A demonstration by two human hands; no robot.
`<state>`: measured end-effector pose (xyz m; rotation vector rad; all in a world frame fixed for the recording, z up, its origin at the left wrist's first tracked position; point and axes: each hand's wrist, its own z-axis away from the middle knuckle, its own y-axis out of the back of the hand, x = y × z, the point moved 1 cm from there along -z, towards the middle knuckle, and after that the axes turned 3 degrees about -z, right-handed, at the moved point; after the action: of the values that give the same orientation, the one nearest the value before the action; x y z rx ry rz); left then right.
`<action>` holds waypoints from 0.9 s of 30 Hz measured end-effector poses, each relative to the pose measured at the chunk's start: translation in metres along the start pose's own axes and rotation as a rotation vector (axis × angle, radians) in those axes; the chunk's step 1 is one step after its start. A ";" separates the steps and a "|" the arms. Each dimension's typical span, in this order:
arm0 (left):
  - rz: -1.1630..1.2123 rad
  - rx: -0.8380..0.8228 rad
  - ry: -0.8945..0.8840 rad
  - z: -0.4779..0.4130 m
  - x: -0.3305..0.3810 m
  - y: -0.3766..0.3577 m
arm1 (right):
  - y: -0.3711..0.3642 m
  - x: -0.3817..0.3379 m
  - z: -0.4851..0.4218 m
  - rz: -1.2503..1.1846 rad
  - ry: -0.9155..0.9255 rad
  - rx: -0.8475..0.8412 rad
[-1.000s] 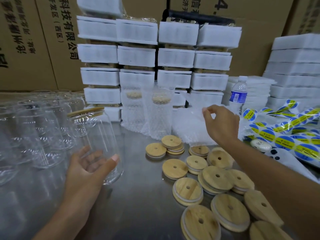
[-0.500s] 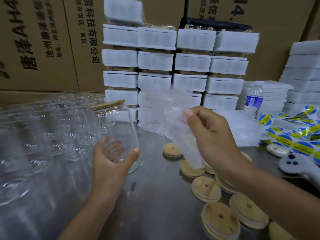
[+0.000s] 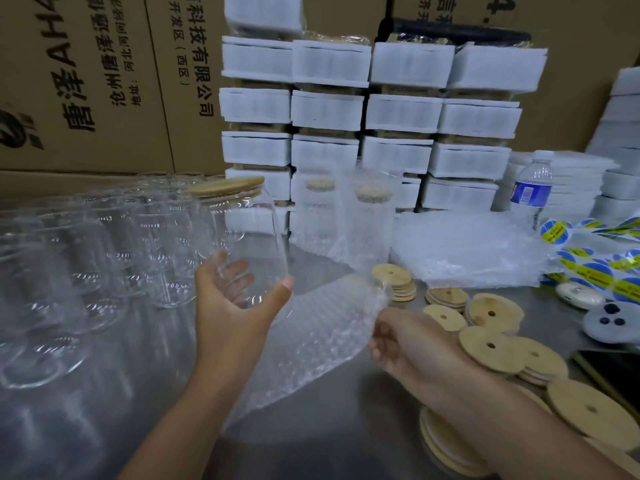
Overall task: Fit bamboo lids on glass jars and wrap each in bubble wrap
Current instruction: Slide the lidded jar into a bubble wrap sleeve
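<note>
Currently, the left hand is gripping the glass jar around its lower body, with the thumb on the near side and the fingers visible through the glass. The jar is being held tilted above the metal table, and a bamboo lid is sitting on its mouth. The right hand is pinching one edge of a bubble wrap sheet. The sheet is hanging between the two forearms, with its upper part just beside the jar's base.

Loose bamboo lids are lying scattered and partly stacked on the table to the right. A pile of bubble wrap sheets is lying behind them. Two wrapped jars are standing upright behind the held jar. Empty glass jars are crowding the left side of the table. A water bottle is standing at the right rear, near sticker rolls. White foam-wrapped packs are stacked against cardboard boxes.
</note>
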<state>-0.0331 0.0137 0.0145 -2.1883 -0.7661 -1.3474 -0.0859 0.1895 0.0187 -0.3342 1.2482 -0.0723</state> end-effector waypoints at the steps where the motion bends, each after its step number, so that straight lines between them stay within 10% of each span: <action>1: -0.010 -0.006 -0.008 0.000 0.000 -0.001 | 0.002 0.003 0.001 0.044 -0.014 -0.045; 7: -0.095 -0.107 -0.070 0.005 -0.005 -0.008 | 0.014 0.005 0.003 0.689 0.368 0.044; 12: -0.164 -0.234 -0.120 0.017 -0.009 -0.021 | 0.018 -0.002 0.007 0.519 0.873 0.036; 17: -0.157 -0.364 -0.114 0.034 -0.016 -0.039 | 0.008 0.009 0.007 0.430 0.668 -0.333; 27: -0.235 -0.619 0.046 0.034 -0.027 -0.042 | 0.015 0.004 -0.004 0.327 0.750 -0.036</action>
<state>-0.0483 0.0603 -0.0203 -2.5674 -0.6631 -1.9537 -0.0900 0.2023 0.0096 -0.1252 2.0351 0.1183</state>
